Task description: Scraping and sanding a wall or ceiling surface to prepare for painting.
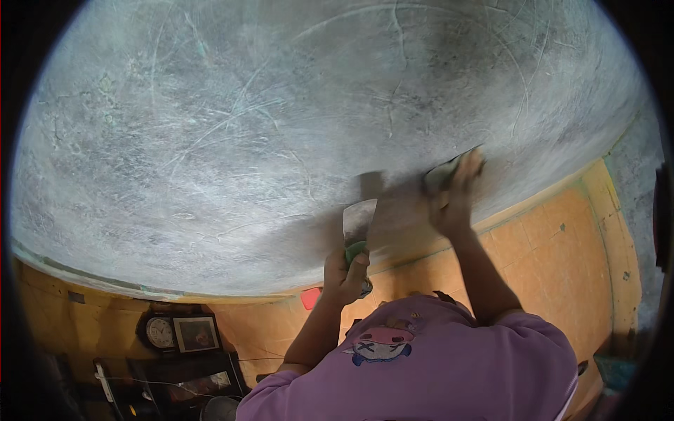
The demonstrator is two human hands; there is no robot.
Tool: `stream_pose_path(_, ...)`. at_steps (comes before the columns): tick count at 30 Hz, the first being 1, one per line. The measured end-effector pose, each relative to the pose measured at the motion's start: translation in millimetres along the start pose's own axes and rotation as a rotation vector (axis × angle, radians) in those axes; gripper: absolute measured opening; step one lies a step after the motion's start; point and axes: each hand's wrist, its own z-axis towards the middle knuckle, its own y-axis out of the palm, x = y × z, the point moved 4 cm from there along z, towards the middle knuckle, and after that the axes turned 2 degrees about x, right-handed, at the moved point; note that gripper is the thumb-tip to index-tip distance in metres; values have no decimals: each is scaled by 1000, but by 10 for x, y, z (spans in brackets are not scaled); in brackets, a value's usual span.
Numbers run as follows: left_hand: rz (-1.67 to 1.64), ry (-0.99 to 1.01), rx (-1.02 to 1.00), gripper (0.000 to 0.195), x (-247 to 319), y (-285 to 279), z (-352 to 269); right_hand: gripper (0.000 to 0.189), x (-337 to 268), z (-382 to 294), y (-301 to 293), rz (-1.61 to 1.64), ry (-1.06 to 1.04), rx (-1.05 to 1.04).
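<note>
Before me rises a grey plastered wall (237, 158), scuffed and marked with pale scratches and raised streaks. My left hand (341, 279) grips the green handle (355, 251) of a putty knife, its wide metal blade (360, 218) pointing up, a little off the wall by its shadow. To the right, my right hand (457, 202) is pressed flat over a dark, thin pad (441, 176) against the wall; it may be sandpaper, but blur hides its kind. The fingers of that hand are blurred.
Orange floor tiles (532, 237) run along the wall's foot. A red object (311, 298) lies by my left forearm. At lower left are a round clock (159, 332), a framed picture (195, 333) and black furniture (184, 384) with a cable. A teal container (616, 371) stands at lower right.
</note>
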Motion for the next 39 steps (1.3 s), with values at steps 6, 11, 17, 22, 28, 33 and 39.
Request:
stream_pose_path(6,-88,-65,-46,25,-137,57,19,63,-335,593,-141,6,7,169)
stream_pose_path(11,-99,-26,-94,25,-152,160,38,61,-107,-112,108,55,-61,-143)
stream_pose_path(17,-45,-88,-34,23,-213,255,58,60,685,427,-376,192,399,280)
stream_pose_path(22,-87,-78,-49,21,-265,805,161,68,581,400,-416,-11,-8,58)
stream_pose_path(28,81,-90,-193,20,-286,1307,443,72,1631,-158,-493,362,690,111)
stream_pose_path(33,163,-181,-241,20,-381,1650,601,68,1882,-150,-528,385,995,17)
stream_pose_path(39,315,-116,-466,20,-256,2218,835,71,2620,-486,-564,217,870,167)
